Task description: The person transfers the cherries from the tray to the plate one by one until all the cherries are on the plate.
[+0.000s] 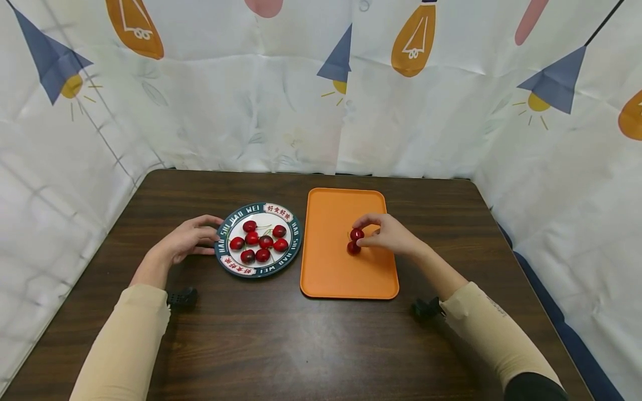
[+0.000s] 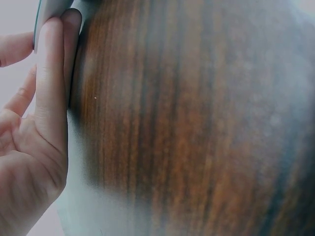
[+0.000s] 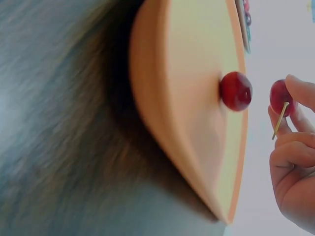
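My right hand (image 1: 383, 234) pinches a dark red cherry (image 1: 357, 234) between thumb and fingertips above the orange tray (image 1: 326, 273). In the right wrist view, this held cherry (image 3: 279, 96) shows a short greenish stem and hangs apart from the tray. Another cherry (image 1: 353, 248) lies on the tray just below it. On the left, my left hand (image 1: 193, 239) has its fingers fairly straight, touching the left rim of a round plate (image 1: 296, 231). Several red cherries (image 1: 266, 241), some with stems, sit in the plate's white middle. The left wrist view shows the fingers (image 2: 51, 73) against the plate's edge.
Plate and tray stand side by side on a dark brown wooden table (image 1: 301, 340), with a narrow gap between them. A white patterned curtain (image 1: 281, 117) closes off the back and both sides. Each wrist wears a black strap device (image 1: 182, 297).
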`<state>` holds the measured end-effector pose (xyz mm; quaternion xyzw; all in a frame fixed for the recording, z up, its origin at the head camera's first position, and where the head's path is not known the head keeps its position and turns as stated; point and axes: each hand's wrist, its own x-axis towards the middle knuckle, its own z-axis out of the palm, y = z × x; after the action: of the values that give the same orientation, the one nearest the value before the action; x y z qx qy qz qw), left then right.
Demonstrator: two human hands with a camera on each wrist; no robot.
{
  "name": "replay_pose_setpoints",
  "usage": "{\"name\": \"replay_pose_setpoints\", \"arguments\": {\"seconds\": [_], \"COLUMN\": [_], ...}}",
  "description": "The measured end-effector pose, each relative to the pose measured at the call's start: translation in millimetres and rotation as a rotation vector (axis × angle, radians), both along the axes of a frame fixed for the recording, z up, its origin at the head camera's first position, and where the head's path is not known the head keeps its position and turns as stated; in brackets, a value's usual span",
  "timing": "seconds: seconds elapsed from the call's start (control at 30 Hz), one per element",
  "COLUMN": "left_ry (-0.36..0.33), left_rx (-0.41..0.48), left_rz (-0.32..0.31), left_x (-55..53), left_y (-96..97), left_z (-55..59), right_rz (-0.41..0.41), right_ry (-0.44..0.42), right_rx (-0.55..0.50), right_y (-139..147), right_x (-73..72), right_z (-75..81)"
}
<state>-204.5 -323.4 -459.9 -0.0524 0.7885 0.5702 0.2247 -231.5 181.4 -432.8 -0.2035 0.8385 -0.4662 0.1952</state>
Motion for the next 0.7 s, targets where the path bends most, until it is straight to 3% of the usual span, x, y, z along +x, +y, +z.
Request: {"name": "replay_pose_setpoints", "arguments": {"seconds": [0.37, 0.7], "left_ry": [-0.003, -0.007], "left_rx": [-0.001, -0.002], "left_rz": [0.001, 0.004], "left_x": [0.1, -0.5], "left_y": [-1.3, -0.5], "left_z": [0.1, 0.6], "right_rz": [0.064, 0.102], "right_ry": [-0.007, 0.071], "right_rx": [-0.04, 0.032], "right_y": [-35, -65], "right_x": [-3.5, -8.8], "right_z": [7.6, 13.8]}}
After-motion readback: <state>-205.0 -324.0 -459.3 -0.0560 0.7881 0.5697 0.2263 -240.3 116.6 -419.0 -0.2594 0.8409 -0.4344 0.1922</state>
